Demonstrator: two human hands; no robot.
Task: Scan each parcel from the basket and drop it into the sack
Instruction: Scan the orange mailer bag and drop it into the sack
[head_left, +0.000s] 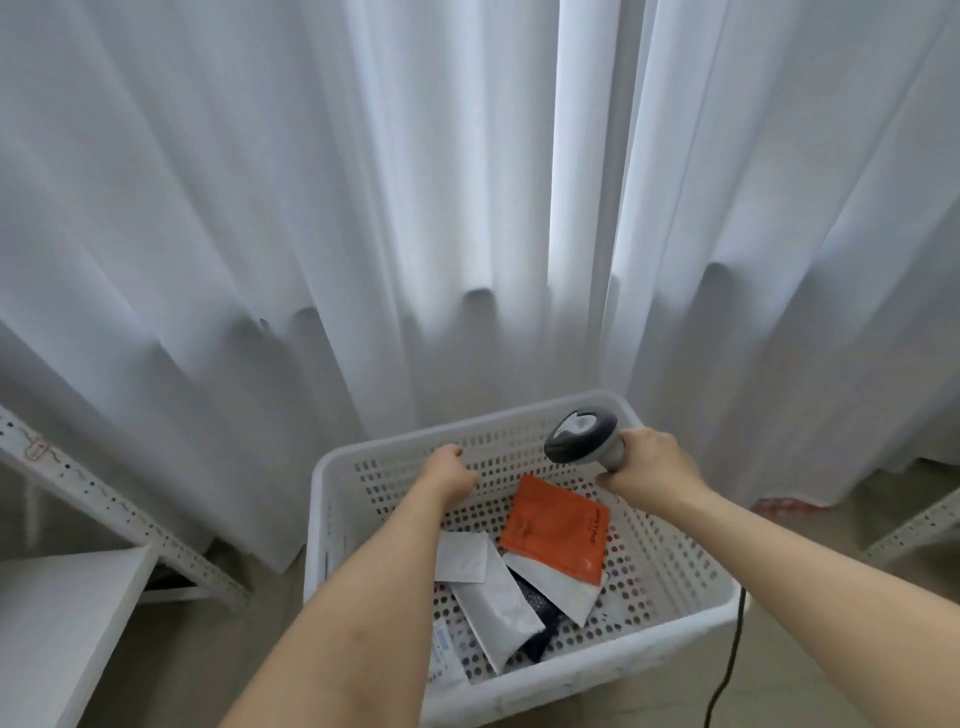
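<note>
A white perforated basket (332, 525) stands on the floor below me. Inside lie an orange parcel (556, 525), white parcels (462, 558) and a dark one under them. My right hand (652, 460) grips the handle of a grey barcode scanner (582, 434), held over the basket's far right corner. My left hand (449, 470) hovers inside the basket above the parcels with its fingers curled and nothing in them. No sack is in view.
White curtains (467, 208) hang right behind the basket. A white perforated metal shelf frame (119, 514) and a white board (62, 618) stand at the left. Another shelf edge (919, 525) shows at the right. The scanner's black cable (727, 670) trails down the basket's right side.
</note>
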